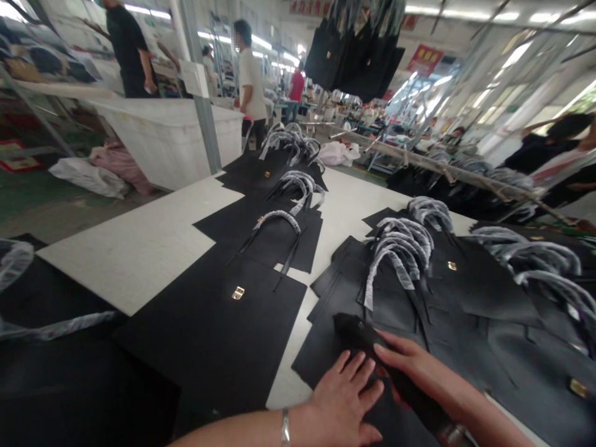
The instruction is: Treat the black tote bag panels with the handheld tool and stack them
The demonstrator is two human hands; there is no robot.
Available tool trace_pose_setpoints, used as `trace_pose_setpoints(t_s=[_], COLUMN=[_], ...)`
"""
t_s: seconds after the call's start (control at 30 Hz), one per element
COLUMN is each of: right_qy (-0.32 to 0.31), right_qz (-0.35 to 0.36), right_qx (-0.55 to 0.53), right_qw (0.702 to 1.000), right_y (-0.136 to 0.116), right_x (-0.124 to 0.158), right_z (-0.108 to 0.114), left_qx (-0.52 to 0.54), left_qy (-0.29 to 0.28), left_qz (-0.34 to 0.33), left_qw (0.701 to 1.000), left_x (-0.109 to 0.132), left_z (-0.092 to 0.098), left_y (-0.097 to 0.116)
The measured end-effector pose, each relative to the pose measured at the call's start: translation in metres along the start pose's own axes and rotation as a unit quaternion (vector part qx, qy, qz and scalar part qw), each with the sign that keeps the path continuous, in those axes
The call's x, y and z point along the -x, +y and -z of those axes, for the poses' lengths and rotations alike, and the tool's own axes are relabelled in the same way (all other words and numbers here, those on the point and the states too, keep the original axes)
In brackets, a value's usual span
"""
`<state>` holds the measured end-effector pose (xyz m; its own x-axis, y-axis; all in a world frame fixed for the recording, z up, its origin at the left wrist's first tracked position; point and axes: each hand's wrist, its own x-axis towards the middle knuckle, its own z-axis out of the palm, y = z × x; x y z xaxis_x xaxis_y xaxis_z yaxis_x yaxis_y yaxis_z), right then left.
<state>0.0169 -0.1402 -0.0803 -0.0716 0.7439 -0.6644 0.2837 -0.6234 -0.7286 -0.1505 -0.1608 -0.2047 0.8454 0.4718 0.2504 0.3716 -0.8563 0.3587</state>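
Plain black bag panels (214, 341) bore gold clasps (238, 292), and handles (405, 239) were wrapped in whitish film, on the off-white table (139, 242) I viewed remotely, beside a black tool (416, 391) and a silver bracelet (285, 427); beyond, I saw a white bin (158, 127), dusty-pink cloth (118, 164), green floor (28, 211), a red banner (426, 60) with yellow characters, a black shirt (126, 46), an off-white shirt (252, 74) and a deep-pink shirt (297, 85) above blue trousers (292, 112)

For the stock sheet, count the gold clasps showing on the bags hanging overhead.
2: one clasp toward the left of the bags, another clasp toward the right. More may be hidden where bags overlap.
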Motion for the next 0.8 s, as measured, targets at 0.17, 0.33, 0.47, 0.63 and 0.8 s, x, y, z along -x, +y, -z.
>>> trace_pose_setpoints(t_s=[0.17,0.33,0.47,0.63,0.8], right_qy=[-0.002,-0.039,-0.039,-0.041,-0.038], right_qz=[0.020,-0.006,-0.012,-0.004,-0.014], right_qx=[-0.029,0.004,-0.010,-0.010,0.007], right_qw=[0.999,0.999,0.999,0.999,0.999], right_y=[-0.011,-0.010,-0.012,-0.020,-0.015], right_x=[-0.022,-0.013,-0.016,-0.021,-0.014], right_z=[-0.014,-0.007,-0.008,-0.013,-0.012], left_qx=[-0.003,-0.016,-0.020,-0.021,-0.028], left_qy=[-0.003,0.005,0.011,0.012,0.014], left_qz=[0.003,-0.001,0.000,-0.002,-0.008], left_qw=[1.000,1.000,1.000,1.000,0.999], left_x=[0.001,0.002,0.002,0.002,0.001], left_z=[0.003,0.008,0.006,0.000,-0.001], left_y=[0.005,0.004,0.005,0.003,0.003])
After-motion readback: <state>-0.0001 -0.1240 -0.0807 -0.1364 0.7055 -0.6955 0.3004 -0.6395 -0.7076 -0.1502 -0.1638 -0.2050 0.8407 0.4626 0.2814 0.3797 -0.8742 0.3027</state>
